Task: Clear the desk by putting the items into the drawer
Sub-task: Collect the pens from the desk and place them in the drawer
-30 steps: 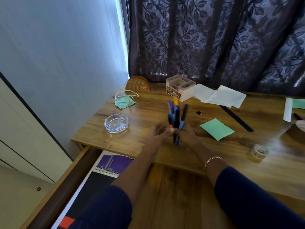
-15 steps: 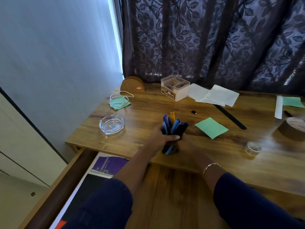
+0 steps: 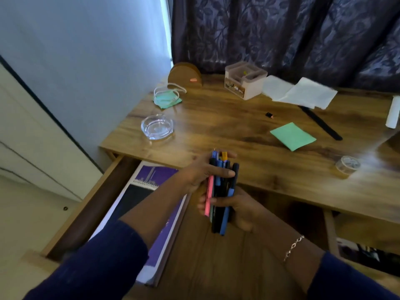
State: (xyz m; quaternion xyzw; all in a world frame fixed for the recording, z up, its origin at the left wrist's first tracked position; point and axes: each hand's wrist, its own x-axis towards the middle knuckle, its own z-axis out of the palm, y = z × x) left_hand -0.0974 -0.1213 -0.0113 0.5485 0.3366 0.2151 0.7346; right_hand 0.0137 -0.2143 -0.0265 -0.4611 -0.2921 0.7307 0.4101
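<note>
Gripping hands: both clasp one bundle of pens (image 3: 223,187); the left hand (image 3: 201,172) curls round its upper end with the thumb laid across, and the right hand (image 3: 242,211) wraps its lower end.
Pens: black and blue, with one pink and one yellow-capped. They are held lengthwise over the open drawer (image 3: 91,204), just at the tabletop's (image 3: 216,118) front edge, and are not yet laid down.
Drawer: pulled out below the tabletop. A spiral notebook (image 3: 151,176) with a purple cover lies along its left side, partly under the left forearm.
Tabletop front: glass ashtray (image 3: 157,127) at left; green sticky pad (image 3: 292,136) and clear tape roll (image 3: 347,165) at right.
Tabletop back: green face mask (image 3: 167,99), half-round wooden holder (image 3: 185,75), white desk organiser (image 3: 245,80), and loose white sheets (image 3: 303,93).
Behind: dark leaf-patterned curtain (image 3: 281,29).
</note>
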